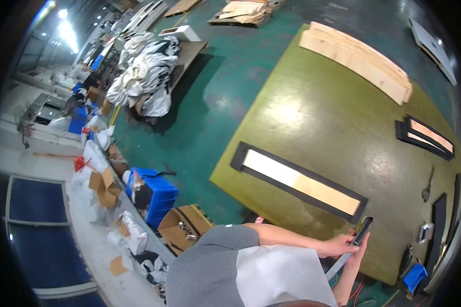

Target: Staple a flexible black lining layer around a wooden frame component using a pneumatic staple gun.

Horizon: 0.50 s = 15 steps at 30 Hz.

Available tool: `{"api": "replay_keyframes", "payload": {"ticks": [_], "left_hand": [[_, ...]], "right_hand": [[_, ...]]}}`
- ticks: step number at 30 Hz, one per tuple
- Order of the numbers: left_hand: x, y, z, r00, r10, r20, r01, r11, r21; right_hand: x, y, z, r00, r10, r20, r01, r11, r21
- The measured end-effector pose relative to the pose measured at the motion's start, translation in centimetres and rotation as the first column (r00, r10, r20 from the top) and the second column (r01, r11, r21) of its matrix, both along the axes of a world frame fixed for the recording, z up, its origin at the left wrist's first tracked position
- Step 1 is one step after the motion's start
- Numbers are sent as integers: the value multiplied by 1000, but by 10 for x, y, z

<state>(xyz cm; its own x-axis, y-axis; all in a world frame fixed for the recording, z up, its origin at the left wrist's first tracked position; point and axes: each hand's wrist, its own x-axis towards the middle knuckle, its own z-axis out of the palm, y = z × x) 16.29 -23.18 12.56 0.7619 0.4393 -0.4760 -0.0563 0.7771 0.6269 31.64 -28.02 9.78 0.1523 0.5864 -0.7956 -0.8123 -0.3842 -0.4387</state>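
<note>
Both my hands are together at the table's near edge, at the lower right. My left hand [339,245] reaches across from the left, its fingers closed against a long black and grey hand tool [362,232]. My right hand [362,249] is wrapped around the same tool from the right. The tool tilts, its black end up and away from me; its exact kind cannot be made out. Just beyond it lies a pale wooden board [302,180] with a black strip around its edges, flat on the olive-green table [292,117]. Neither hand touches that board.
Stacked bare wooden boards [358,59] lie at the table's far edge. More black-edged boards [427,137], black strips [436,230] and a small blue bin [415,277] are on the right. A blue crate [159,197] and an open cardboard box [182,227] stand left of me.
</note>
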Motion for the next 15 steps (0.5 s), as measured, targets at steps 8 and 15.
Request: {"api": "replay_keyframes", "payload": {"ticks": [8,15], "left_hand": [[-131,12,25,978,26,-207,88,850,519],[-114,1,0,998,-29,-63,43,973,226]], "right_hand": [[-80,-3,-54,976,-209,-65,216,968,127],[-126,-19,22,921,-39,388,122,974,-191]]}}
